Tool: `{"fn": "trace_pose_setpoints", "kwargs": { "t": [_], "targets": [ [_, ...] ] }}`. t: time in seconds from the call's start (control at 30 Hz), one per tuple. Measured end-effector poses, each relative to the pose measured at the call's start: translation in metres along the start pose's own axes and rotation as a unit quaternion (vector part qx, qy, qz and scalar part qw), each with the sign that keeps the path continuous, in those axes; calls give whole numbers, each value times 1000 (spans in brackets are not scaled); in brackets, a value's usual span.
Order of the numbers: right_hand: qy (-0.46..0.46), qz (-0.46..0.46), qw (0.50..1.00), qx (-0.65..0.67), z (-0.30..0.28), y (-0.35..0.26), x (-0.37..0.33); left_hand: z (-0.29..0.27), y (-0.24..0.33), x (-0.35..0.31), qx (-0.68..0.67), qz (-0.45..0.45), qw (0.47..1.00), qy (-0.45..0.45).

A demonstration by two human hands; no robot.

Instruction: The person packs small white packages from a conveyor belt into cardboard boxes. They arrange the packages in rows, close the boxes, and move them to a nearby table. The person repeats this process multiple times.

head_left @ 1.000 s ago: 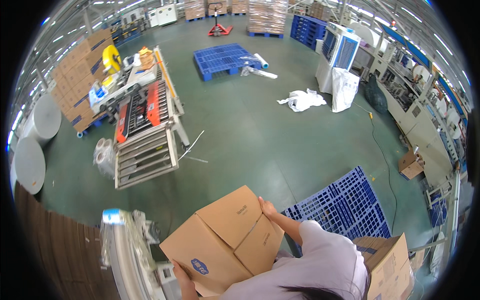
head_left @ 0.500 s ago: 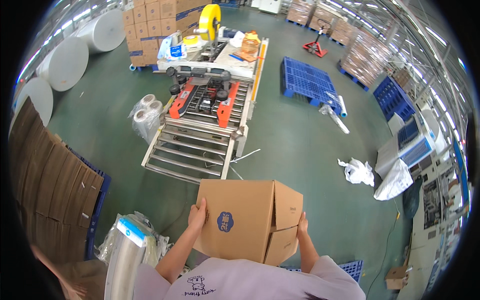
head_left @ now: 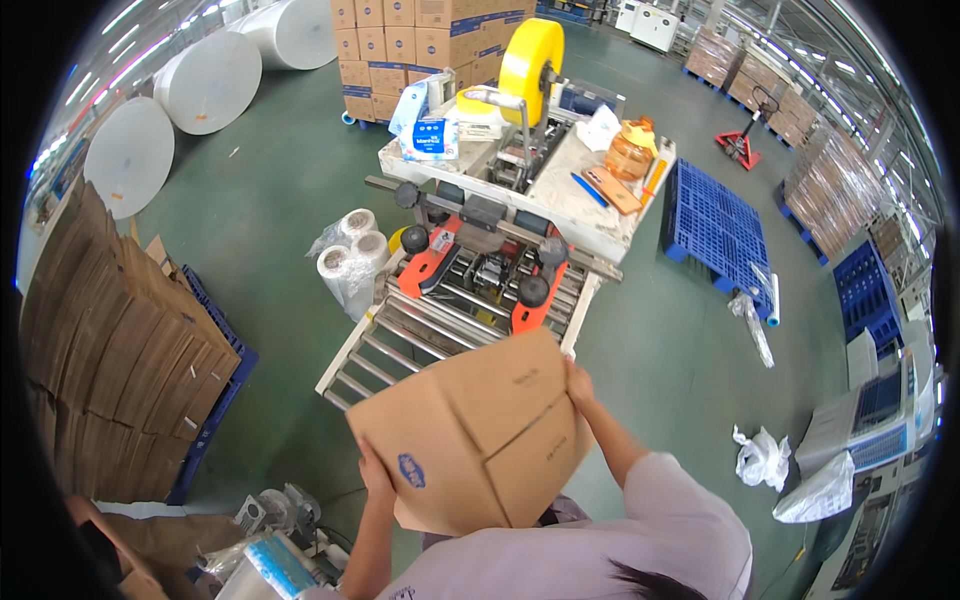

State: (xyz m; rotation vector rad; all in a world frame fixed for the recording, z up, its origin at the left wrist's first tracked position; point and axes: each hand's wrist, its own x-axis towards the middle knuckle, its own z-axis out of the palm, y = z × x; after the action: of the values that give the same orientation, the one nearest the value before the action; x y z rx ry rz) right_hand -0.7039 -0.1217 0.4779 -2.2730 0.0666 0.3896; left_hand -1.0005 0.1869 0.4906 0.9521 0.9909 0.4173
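A brown cardboard box [head_left: 450, 450] with a blue printed mark is held up in front of me, tilted, its folded flaps facing up and to the right. My left hand [head_left: 377, 474] grips its left side. My right hand [head_left: 578, 384] holds the far right edge, fingers partly hidden behind the cardboard. Just beyond the box lies a roller conveyor [head_left: 365, 375], whose near rollers the box partly covers. On the conveyor stands a carton-sealing machine [head_left: 490, 265] with orange side guides, black wheels and a big yellow tape roll [head_left: 532, 70].
Flat cardboard stacks [head_left: 130, 350] stand on a blue pallet at left, with another person's arm [head_left: 115, 545] below. Wrapped film rolls [head_left: 352, 262] sit beside the conveyor. A blue pallet [head_left: 722, 225], white plastic bags [head_left: 762, 458] and a red pallet jack [head_left: 738, 148] are at right.
The box has come nearer the conveyor and been turned and tilted, so its flaps now face more upward. My right hand has moved farther forward than my left. The machine appears closer.
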Motion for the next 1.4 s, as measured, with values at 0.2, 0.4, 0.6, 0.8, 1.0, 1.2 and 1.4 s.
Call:
{"fn": "trace_pose_setpoints", "kwargs": {
  "t": [0.2,0.4,0.6,0.8,1.0,1.2,1.4],
  "targets": [
    [-60,-351,901,-247,76,-184,134,32,-61,32,-300,-54,947,104],
    [-106,-283,894,-331,182,-238,108,86,-18,21,-137,70,965,214],
    [-8,-511,797,-322,185,-257,124,129,21,79,134,188,937,262],
    [-113,-502,784,-346,165,-259,110,180,22,126,189,180,941,214],
    [-40,-491,801,-339,154,-240,165,210,14,149,206,186,958,71],
    [-127,-490,803,-314,176,-245,69,174,-2,165,103,68,980,-155],
    [-78,-499,781,-368,153,-241,130,20,-124,126,457,56,862,-215]
  ]
}}
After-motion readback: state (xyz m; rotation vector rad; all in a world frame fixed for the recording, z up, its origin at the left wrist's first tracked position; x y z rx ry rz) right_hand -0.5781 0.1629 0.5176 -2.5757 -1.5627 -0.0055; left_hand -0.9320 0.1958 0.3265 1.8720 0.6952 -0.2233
